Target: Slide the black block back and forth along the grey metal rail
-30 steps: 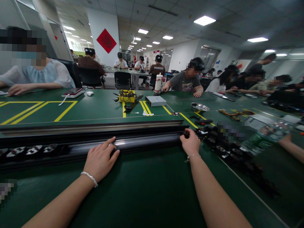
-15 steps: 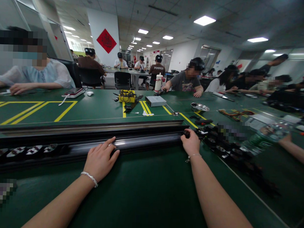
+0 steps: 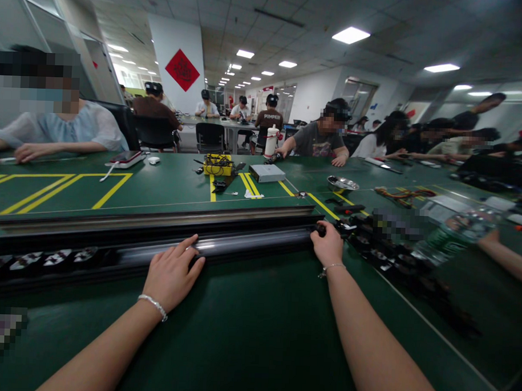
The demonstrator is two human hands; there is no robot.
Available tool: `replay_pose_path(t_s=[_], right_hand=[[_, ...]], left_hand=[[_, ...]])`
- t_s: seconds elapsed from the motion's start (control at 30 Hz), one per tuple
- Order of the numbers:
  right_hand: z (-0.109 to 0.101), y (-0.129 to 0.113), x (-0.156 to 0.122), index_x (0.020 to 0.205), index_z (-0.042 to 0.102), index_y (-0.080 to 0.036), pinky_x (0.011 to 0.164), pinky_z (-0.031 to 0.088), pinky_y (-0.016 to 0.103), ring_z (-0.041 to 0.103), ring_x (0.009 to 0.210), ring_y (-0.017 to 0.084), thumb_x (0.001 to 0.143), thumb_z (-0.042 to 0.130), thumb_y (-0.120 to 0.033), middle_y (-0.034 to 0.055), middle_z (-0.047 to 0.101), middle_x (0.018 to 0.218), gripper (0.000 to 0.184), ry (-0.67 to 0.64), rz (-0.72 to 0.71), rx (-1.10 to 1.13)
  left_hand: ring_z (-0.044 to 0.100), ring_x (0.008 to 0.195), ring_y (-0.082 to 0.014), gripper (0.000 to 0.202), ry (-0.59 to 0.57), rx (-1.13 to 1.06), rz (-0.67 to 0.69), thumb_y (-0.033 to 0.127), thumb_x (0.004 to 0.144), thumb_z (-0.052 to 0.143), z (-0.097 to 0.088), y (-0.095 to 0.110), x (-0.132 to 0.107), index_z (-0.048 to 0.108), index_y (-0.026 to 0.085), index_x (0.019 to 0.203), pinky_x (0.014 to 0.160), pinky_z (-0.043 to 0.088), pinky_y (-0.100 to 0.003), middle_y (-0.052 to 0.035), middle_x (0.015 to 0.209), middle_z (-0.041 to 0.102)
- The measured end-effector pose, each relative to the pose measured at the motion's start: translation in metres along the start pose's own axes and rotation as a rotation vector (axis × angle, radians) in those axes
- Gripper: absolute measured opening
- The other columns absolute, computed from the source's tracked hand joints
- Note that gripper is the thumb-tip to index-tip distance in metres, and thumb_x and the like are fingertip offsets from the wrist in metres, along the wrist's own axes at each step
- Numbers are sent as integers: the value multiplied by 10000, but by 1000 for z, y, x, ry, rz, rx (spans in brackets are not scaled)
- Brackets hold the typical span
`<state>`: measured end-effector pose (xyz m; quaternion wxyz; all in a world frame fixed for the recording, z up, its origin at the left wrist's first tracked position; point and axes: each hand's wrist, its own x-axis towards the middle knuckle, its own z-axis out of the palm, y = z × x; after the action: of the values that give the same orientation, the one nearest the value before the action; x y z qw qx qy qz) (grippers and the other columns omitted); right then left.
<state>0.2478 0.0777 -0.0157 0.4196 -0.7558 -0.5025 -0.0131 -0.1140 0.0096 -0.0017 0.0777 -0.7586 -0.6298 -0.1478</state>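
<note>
A long black rail with a shiny, trough-like inner face [image 3: 255,242] lies across the table before me. My left hand [image 3: 171,272] rests on its near side, fingers stretched out and thumb apart. At the rail's right end, my right hand [image 3: 329,244] has thumb and forefinger curled round a small black part [image 3: 320,229]; most of that part is hidden by the fingers. Several round black pieces with silvery faces [image 3: 55,258] sit in a row in the rail's left section.
Behind the rail lie a yellow box with black cables [image 3: 218,164], a grey box [image 3: 267,173] and a metal bowl [image 3: 342,184]. To the right are more black round parts [image 3: 381,251] and a plastic bottle [image 3: 454,236]. Co-workers sit around the table.
Both my hands and the rail stay in place. At the far left, a co-worker's hand has shifted slightly to the left.
</note>
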Motion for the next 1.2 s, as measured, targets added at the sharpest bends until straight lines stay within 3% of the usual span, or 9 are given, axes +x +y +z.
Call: replay_pose_path(t_s=[0.37, 0.5, 0.57, 0.8, 1.2], right_hand=[[2, 6, 1, 1080, 532, -214, 911, 348, 398, 512, 994, 222, 653, 502, -305, 54, 598, 1048, 438, 33, 4, -18], [4, 11, 2, 1044, 571, -152, 965, 294, 422, 404, 1133, 277, 631, 522, -352, 119, 536, 1157, 462, 78, -3, -83], [5, 14, 2, 979, 604, -161, 992, 253, 437, 357, 1169, 284, 631, 518, -360, 111, 518, 1185, 410, 76, -15, -95], [8, 17, 3, 878, 635, -190, 1018, 214, 426, 372, 1142, 249, 642, 497, -349, 67, 568, 1099, 316, 58, -30, -53], [3, 13, 3, 875, 644, -158, 1022, 229, 409, 338, 1179, 273, 631, 504, -363, 91, 569, 1099, 348, 33, 16, -38]], left_hand=[[550, 982, -214, 343, 1, 15, 3, 438, 836, 321, 1, 0, -1, 597, 235, 858, 791, 385, -387, 0, 1345, 436], [554, 974, -211, 336, 18, 10, 13, 436, 835, 327, 1, 0, 0, 600, 242, 853, 793, 384, -385, 9, 1343, 438], [555, 972, -212, 333, 21, -1, 9, 432, 833, 333, 1, 1, 0, 606, 244, 853, 794, 383, -386, 5, 1338, 444], [548, 984, -215, 327, 9, -21, -10, 432, 823, 347, 0, 0, 0, 615, 244, 846, 803, 377, -386, 1, 1338, 444], [545, 985, -218, 336, -12, -27, -12, 428, 826, 340, -2, 2, 0, 613, 234, 853, 814, 380, -395, -17, 1343, 439]])
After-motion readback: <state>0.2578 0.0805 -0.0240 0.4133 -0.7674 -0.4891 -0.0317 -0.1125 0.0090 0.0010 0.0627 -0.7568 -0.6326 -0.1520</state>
